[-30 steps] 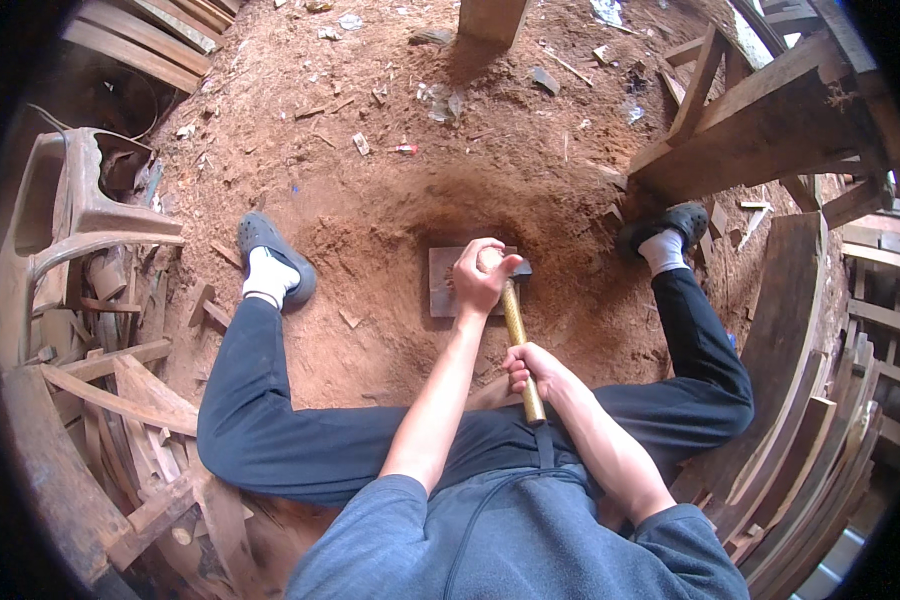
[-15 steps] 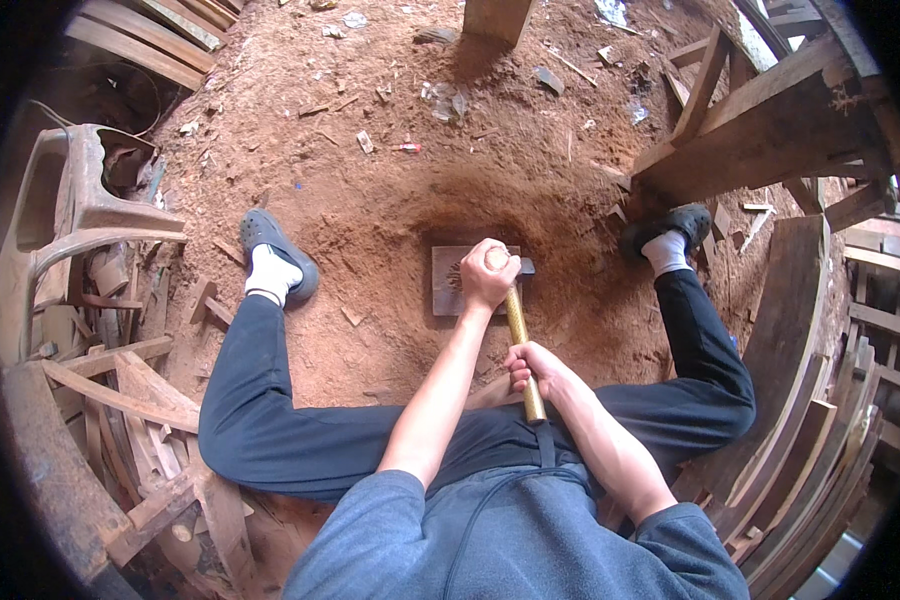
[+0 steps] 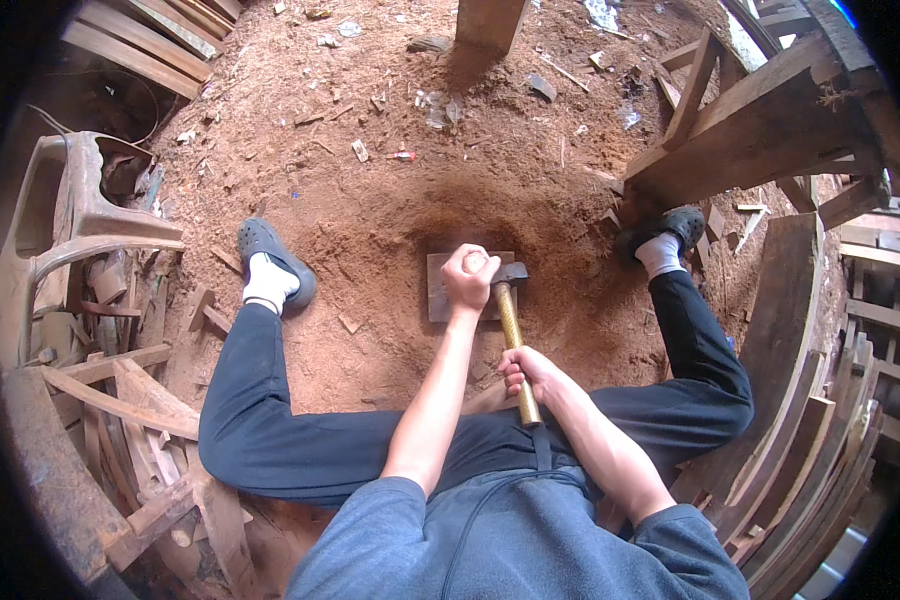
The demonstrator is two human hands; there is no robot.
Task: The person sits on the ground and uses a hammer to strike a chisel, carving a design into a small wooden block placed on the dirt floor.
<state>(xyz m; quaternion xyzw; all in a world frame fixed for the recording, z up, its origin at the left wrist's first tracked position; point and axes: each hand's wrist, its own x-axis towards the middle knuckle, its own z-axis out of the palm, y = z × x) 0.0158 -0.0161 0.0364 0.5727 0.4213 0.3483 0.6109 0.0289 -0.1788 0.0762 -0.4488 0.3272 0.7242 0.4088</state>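
A square wooden board [image 3: 438, 290] lies in a hollow in the sawdust between my feet. Over it my left hand [image 3: 468, 285] is closed around an upright tool, of which only the rounded pale wooden end [image 3: 474, 262] shows at the top of the fist. The tool's lower part and much of the board are hidden by the hand. My right hand [image 3: 526, 370] grips the yellow handle of a hammer [image 3: 510, 318] near its lower end. The hammer's dark metal head [image 3: 511, 272] is just right of my left fist, above the board's right edge.
A wooden post [image 3: 490, 25] stands ahead. Heavy timber framing [image 3: 750, 120] rises at the right, with long planks [image 3: 785, 350] below it. At the left are a worn plastic chair [image 3: 85, 200] and scrap wood [image 3: 130, 400]. Litter and chips dot the sawdust floor.
My left fist has shifted slightly left over the board. The hammer's head, partly hidden behind that fist before, now shows more fully beside it, and its handle leans a little further left.
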